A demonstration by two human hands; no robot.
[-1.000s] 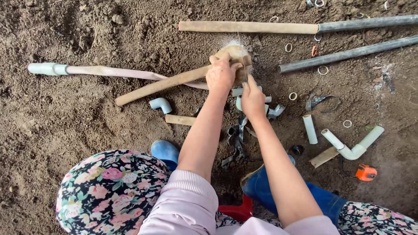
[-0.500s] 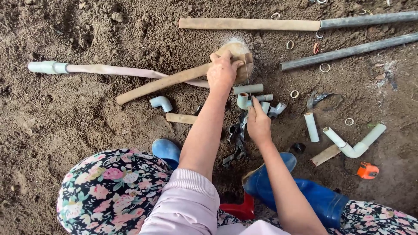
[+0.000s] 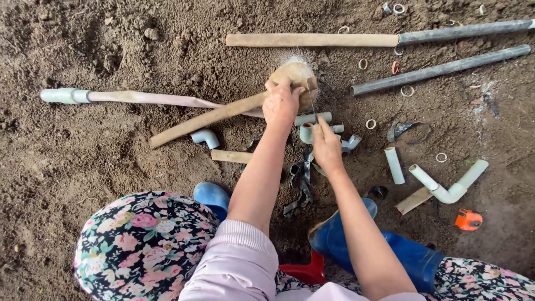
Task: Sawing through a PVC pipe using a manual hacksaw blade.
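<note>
My left hand (image 3: 281,103) presses down on a round, tan, fibrous lump (image 3: 298,75) at the end of a tan pipe (image 3: 206,120) that lies slanted on the dirt. Just below and to its right, my right hand (image 3: 326,146) pinches a thin grey strip (image 3: 311,100) that runs up to the lump. Short grey pipe pieces (image 3: 312,119) lie between the two hands. Dark strips of band (image 3: 304,178) lie under my right forearm.
Long pipes (image 3: 446,68) lie at the top right and a long hose-like pipe (image 3: 139,98) at the left. Small rings (image 3: 370,124), a grey elbow fitting (image 3: 205,137), a white bent pipe assembly (image 3: 448,187) and an orange tape measure (image 3: 468,219) are scattered around. Blue boots (image 3: 356,237) are near the bottom.
My right hand has pulled back from the round lump toward my body, drawing the thin strip with it. My left hand stays pressed on the lump.
</note>
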